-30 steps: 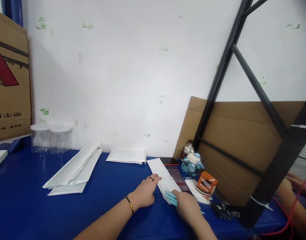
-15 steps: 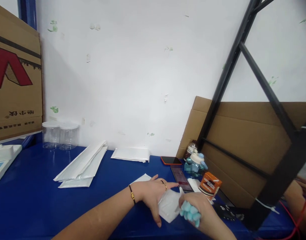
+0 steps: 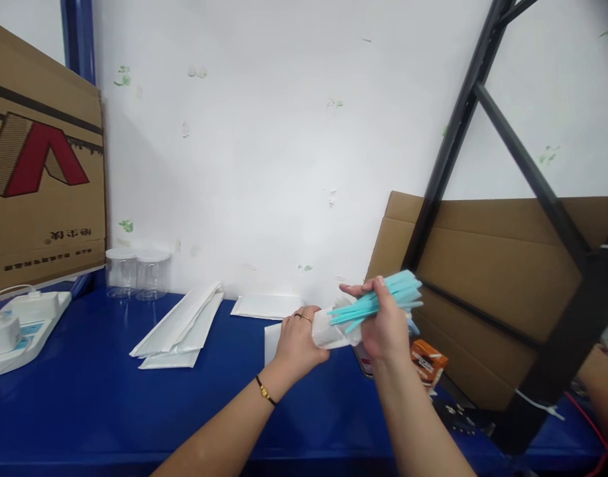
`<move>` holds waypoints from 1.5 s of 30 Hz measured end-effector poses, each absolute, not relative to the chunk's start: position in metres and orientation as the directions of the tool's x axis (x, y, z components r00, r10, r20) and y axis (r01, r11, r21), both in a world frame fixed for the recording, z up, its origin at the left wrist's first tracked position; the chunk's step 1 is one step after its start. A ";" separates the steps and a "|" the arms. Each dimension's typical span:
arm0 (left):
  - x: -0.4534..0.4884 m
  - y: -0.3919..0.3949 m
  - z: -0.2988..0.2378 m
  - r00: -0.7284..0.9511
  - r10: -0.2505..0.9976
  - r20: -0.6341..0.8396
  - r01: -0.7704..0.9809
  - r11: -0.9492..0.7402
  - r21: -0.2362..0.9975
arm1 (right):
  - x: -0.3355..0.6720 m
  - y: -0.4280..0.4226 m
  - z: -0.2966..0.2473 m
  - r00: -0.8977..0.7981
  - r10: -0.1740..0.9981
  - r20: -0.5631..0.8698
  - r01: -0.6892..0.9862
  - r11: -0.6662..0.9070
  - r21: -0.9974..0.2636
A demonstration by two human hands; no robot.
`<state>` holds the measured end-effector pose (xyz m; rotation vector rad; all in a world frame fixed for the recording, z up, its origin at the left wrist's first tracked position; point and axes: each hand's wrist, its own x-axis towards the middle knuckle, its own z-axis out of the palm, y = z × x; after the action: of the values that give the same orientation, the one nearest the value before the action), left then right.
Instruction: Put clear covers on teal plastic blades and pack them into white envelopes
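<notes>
Both my hands are raised above the blue table (image 3: 85, 411). My left hand (image 3: 298, 341) is closed around a white paper sleeve (image 3: 328, 329), gripping it near its open end. My right hand (image 3: 383, 321) is closed on a bundle of several thin teal sticks (image 3: 378, 301). The sticks point up and to the right, and their lower ends sit at the mouth of the sleeve. Part of the sleeve hangs down behind my left hand.
A fanned pile of white sleeves (image 3: 179, 324) and a flat stack (image 3: 266, 306) lie on the table. Two clear jars (image 3: 137, 273) stand at the wall, a white device (image 3: 20, 324) at left. An orange box (image 3: 427, 361), cardboard (image 3: 483, 278) and a black rack frame (image 3: 547, 298) crowd the right.
Both hands rose from the table with the sleeve and sticks. The sticks, earlier tucked low in my right hand, now point up at the sleeve's mouth. The view shifted left.
</notes>
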<state>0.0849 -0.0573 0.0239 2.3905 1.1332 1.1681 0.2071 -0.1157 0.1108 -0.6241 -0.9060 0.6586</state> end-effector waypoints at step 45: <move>0.062 -0.051 0.005 -0.069 0.804 0.591 0.311 -0.546 0.778 | 0.200 -0.078 0.095 -0.025 0.841 0.541 0.454 0.491 -0.743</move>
<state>0.0616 -0.0513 0.0046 1.8088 1.1935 1.6477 0.1997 -0.0784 0.0945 -1.1238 -1.6584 0.4486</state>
